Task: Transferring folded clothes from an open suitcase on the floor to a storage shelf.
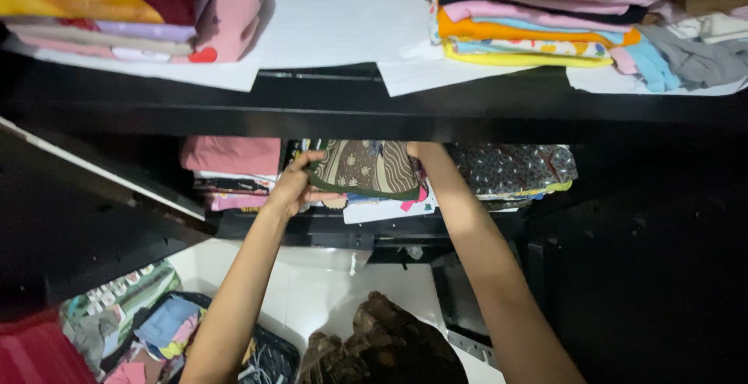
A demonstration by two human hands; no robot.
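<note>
Both my arms reach into the lower shelf of a black wardrobe. My left hand (292, 185) grips the left edge of a folded brown patterned cloth (366, 167) with a green border. My right hand (423, 151) holds the cloth's upper right corner, its fingers partly hidden behind the fabric. The cloth rests on top of a stack of folded clothes (386, 206) in the middle of that shelf. A pink folded pile (231, 156) lies just left of my left hand, and a grey dotted folded garment (514, 167) lies right of my right hand.
The upper shelf (351, 103) holds folded stacks on white paper: a yellow and pink pile (117, 10) at left, a multicoloured pile (545, 18) at right. Below, a dark basket of clothes (167, 329) sits on the white floor beside a brown patterned garment (382, 345).
</note>
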